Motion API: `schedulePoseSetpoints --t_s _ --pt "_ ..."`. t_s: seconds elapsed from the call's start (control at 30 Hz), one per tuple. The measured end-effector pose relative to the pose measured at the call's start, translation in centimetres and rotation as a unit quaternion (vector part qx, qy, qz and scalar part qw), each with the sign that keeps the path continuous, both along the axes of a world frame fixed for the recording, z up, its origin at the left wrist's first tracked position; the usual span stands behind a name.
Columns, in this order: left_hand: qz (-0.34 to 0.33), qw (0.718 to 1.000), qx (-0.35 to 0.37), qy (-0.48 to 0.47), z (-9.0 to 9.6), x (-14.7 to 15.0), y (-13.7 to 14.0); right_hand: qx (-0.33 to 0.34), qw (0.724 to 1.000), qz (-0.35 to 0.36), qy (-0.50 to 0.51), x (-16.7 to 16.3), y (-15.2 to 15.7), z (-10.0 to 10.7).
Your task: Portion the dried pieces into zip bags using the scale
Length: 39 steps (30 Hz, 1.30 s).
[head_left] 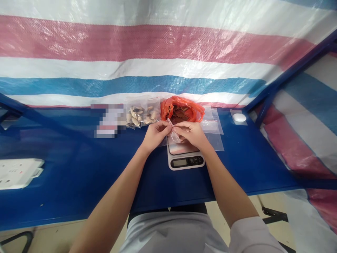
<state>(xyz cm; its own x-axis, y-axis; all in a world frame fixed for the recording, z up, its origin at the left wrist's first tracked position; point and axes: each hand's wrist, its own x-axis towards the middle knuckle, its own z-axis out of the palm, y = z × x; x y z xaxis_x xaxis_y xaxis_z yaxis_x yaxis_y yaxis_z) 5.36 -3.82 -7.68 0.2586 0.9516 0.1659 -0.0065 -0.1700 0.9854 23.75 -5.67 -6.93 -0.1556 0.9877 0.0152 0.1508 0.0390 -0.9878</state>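
While we look at the centre of the frame, our left hand [155, 135] and right hand [192, 133] meet above the kitchen scale [185, 160], both pinching a small clear bag [172, 135] (its rim has a pink strip). Behind it on the blue counter [79, 168] sit an orange bag [183, 109] and a filled clear packet [140, 114].

My hands [173, 133] hid most of the scale's [185, 161] plate | the small clear bag [173, 135] between my fingers was too small to read | a pixelated patch [109, 121] blurred something on the table | the power strip [18, 172] was cut off at the left edge
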Motion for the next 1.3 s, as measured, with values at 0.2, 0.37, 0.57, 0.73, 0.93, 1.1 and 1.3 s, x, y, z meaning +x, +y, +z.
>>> schedulePoseSetpoints --t_s 0.2,0.37,0.57,0.73,0.93,1.1,1.3 --pt "0.019 0.999 -0.031 -0.002 0.1 0.1 -0.1 0.022 1.0 0.009 0.0 -0.5 -0.3 0.2" --pt "0.007 0.997 -0.067 -0.032 0.0 -0.1 0.1 0.04 0.999 -0.001 -0.019 -0.4 -0.2 0.2" --pt "-0.013 0.995 -0.078 -0.061 -0.4 0.0 0.2 0.058 0.997 -0.023 -0.044 -0.1 -0.1 0.0" --pt "0.014 0.998 -0.058 -0.033 -0.3 0.2 0.0 0.09 0.993 -0.009 -0.079 0.1 -0.2 0.1" --pt "0.008 0.998 -0.061 -0.026 0.1 0.3 -0.2 0.075 0.995 0.011 -0.07 0.2 -0.3 0.3" --pt "-0.013 0.995 -0.091 -0.038 -0.1 0.1 0.0 0.019 1.0 -0.003 -0.025 0.1 -0.2 0.6" --pt "0.007 0.998 -0.064 -0.007 0.1 -0.3 0.0 -0.065 0.995 -0.069 0.021 0.4 -0.1 1.1"
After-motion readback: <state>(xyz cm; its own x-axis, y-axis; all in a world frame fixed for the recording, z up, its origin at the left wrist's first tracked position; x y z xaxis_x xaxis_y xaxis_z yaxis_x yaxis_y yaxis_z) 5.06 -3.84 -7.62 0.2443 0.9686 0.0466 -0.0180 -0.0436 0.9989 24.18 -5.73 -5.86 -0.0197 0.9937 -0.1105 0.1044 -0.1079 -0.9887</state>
